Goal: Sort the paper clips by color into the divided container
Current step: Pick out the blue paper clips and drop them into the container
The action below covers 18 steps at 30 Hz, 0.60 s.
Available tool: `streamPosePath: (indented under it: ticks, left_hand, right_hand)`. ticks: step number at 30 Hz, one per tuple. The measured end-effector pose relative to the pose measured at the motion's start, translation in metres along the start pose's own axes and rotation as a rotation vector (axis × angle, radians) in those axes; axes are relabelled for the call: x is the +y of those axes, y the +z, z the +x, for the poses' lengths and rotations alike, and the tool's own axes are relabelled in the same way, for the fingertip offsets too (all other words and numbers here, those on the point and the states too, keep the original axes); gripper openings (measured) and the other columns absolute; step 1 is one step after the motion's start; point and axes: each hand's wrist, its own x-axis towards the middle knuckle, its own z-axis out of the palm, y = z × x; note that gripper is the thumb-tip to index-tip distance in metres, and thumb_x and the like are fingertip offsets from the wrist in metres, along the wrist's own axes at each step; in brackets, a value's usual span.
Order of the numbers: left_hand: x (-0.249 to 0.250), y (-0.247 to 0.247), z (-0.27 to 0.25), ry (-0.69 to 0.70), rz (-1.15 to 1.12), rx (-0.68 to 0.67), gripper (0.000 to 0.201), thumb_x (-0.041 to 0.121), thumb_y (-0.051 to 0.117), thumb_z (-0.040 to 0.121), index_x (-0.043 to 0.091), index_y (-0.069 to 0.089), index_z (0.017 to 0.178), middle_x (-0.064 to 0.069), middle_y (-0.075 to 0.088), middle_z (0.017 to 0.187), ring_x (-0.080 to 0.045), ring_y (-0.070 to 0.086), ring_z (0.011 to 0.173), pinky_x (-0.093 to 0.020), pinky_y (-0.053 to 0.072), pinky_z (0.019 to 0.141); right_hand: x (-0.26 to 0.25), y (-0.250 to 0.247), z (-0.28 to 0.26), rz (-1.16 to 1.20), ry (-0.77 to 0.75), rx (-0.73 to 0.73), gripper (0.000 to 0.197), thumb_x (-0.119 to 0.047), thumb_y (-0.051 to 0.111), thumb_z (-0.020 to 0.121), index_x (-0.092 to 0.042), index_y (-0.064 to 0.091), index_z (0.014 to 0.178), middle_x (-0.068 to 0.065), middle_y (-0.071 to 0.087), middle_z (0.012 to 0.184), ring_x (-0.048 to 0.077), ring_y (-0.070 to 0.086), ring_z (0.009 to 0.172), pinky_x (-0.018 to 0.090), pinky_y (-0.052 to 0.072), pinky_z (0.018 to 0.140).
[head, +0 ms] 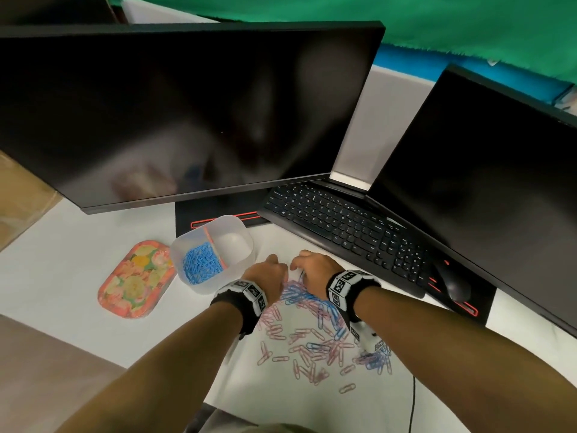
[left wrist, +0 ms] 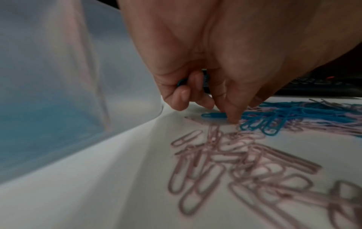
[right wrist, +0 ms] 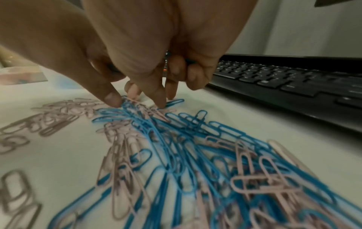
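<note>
A: Both hands are down in the mixed heap of blue and pink wire paper clips (head: 315, 326), just beside the translucent plastic divided container (head: 199, 285). The left hand (head: 265, 278) has its outer fingers (left wrist: 181, 99) curled round a blue clip, and its forefinger presses another against the cloth.

B: And the right hand (head: 313, 270) is the same story: a bit of blue tucked in the curled fingers (right wrist: 192, 77), thumb and forefinger tips planted on the tangle.

A: That tangle is the danger. The clips look interlocked, so a lifted blue one could drag a pink one along and land it in the wrong half.

B: Agreed. The left compartment holds a heap of blue clips (head: 201, 265); the right compartment (head: 232, 245) looks bare. One stray pink in the blue half spoils the sort.

A: Palmed clips could also slip out on the way over, I'd say.

B: The surface won't help. The bench (head: 78, 245) wears a white cloth, creased against the container wall, so clips may snag or hide in folds.

A: Around it: a flowered orange tray (head: 134, 279), two dark monitors (head: 187, 114), a black keyboard (head: 343, 226), a black mouse (head: 456, 285), and green fabric (head: 406, 20) behind.
</note>
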Motion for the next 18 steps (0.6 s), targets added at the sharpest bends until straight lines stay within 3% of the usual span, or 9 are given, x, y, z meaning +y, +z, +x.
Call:
streamPosePath:
  ticks: [4,7,10,13,18]
  left_hand:
    - [-0.004,0.005,-0.005,-0.010,-0.069,0.024,0.013,0.020,0.052,0.090,0.018,0.060,0.099,-0.006,0.056,0.108,-0.026,0.061,0.093,-0.036,0.052,0.082]
    - [-0.005,0.008,-0.008,-0.029,-0.164,0.047,0.007,0.016,0.051,0.088,0.021,0.056,0.090,-0.004,0.064,0.100,-0.024,0.061,0.090,-0.035,0.052,0.081]
    - [-0.005,0.008,-0.011,-0.040,-0.279,0.056,0.017,0.013,0.052,0.087,0.022,0.058,0.100,-0.001,0.066,0.097,-0.019,0.061,0.084,-0.028,0.050,0.076]
    - [-0.005,0.003,-0.014,-0.049,-0.401,0.060,0.027,0.013,0.055,0.086,0.022,0.060,0.111,0.005,0.066,0.088,-0.015,0.061,0.084,-0.025,0.048,0.078]
    - [-0.004,-0.006,-0.023,-0.024,-0.503,0.027,0.027,0.017,0.062,0.085,0.023,0.062,0.111,0.008,0.064,0.087,-0.011,0.057,0.084,-0.020,0.041,0.078]
  right_hand:
    - [0.009,0.005,-0.005,0.026,0.057,0.010,0.029,-0.002,0.055,0.081,-0.021,0.065,0.101,-0.001,0.057,0.098,0.024,0.060,0.085,0.036,0.054,0.074]
    - [0.013,0.007,-0.008,0.039,0.106,-0.006,0.024,-0.004,0.055,0.084,-0.019,0.061,0.101,0.002,0.057,0.101,0.023,0.059,0.088,0.034,0.053,0.076]
    - [0.017,0.009,-0.011,0.059,0.144,-0.015,0.024,-0.005,0.056,0.085,-0.018,0.058,0.106,0.004,0.059,0.107,0.022,0.059,0.092,0.035,0.053,0.081]
    - [0.020,0.011,-0.016,0.072,0.180,-0.030,0.029,-0.003,0.056,0.084,-0.017,0.057,0.110,0.004,0.059,0.112,0.022,0.059,0.097,0.034,0.052,0.084]
    - [0.022,0.007,-0.024,0.145,0.240,-0.031,0.029,-0.007,0.048,0.091,-0.012,0.056,0.118,0.009,0.059,0.123,0.024,0.058,0.109,0.033,0.049,0.093]
